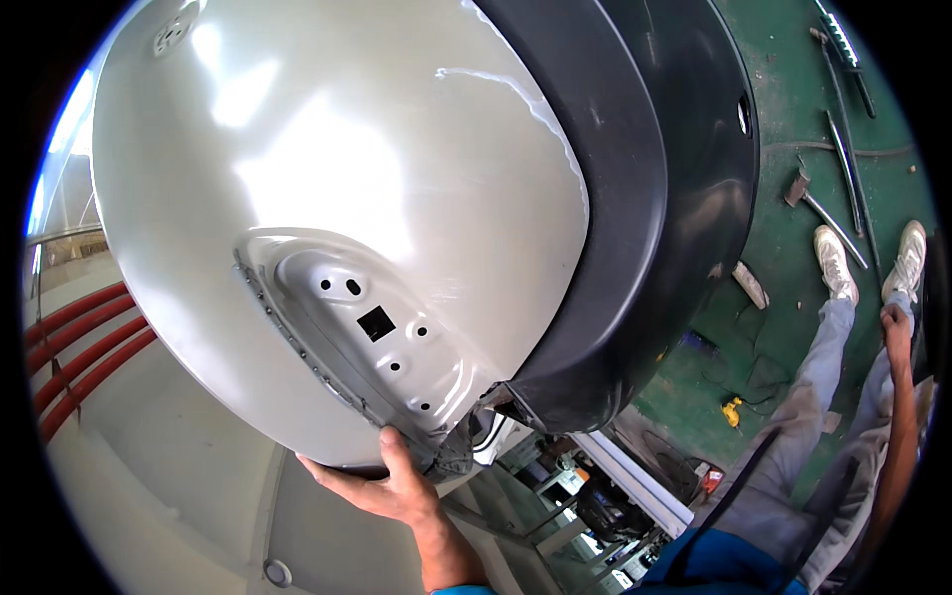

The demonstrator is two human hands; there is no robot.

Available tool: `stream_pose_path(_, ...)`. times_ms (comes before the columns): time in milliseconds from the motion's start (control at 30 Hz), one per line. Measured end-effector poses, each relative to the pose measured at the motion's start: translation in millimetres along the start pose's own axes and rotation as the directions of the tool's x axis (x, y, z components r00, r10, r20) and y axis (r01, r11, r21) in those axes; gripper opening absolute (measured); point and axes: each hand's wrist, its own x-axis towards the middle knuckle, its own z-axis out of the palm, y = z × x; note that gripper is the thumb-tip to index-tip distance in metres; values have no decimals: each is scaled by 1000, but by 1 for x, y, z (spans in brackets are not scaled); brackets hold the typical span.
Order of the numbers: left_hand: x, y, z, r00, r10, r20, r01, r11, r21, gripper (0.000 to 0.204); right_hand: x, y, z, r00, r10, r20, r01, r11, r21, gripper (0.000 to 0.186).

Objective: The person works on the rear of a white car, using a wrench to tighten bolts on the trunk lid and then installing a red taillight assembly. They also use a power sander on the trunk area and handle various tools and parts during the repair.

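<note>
In front of me is a pale silver car body panel (476, 198) with a recessed lamp pocket (337, 317) that has several small holes and one square one. A rough grey strip runs along the pocket's edge. My left hand (392, 486) grips the panel's lower rim, thumb on the outer face near the pocket, fingers along and partly behind the edge. A black bumper (625, 198) curves along the panel's right side. Far to the right, my right hand (896, 325) is by my trouser leg, small in view, its fingers curled; what they hold, if anything, cannot be made out.
On the green floor (783, 69) lie a hammer (831, 224), metal rods (846, 174), a broken grey piece (751, 286) and a yellow tool (732, 412). Red pipes (89, 337) run at the left. A silver metal beam (635, 486) and assorted parts show below the bumper.
</note>
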Motion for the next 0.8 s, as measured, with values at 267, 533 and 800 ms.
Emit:
stream_pose_path(267,-1,1,2,998,-53,-32,50,993,-108,67,3,-6,-16,998,35,-55,-39,997,-70,20)
stream_pose_path(533,0,-2,3,995,-76,-62,68,990,-127,63,18,-25,-31,998,11,-67,-21,990,-142,21)
stream_pose_path(800,-4,-5,2,995,-92,-44,86,988,-126,65,39,-14,-31,998,-16,-66,2,980,-197,21)
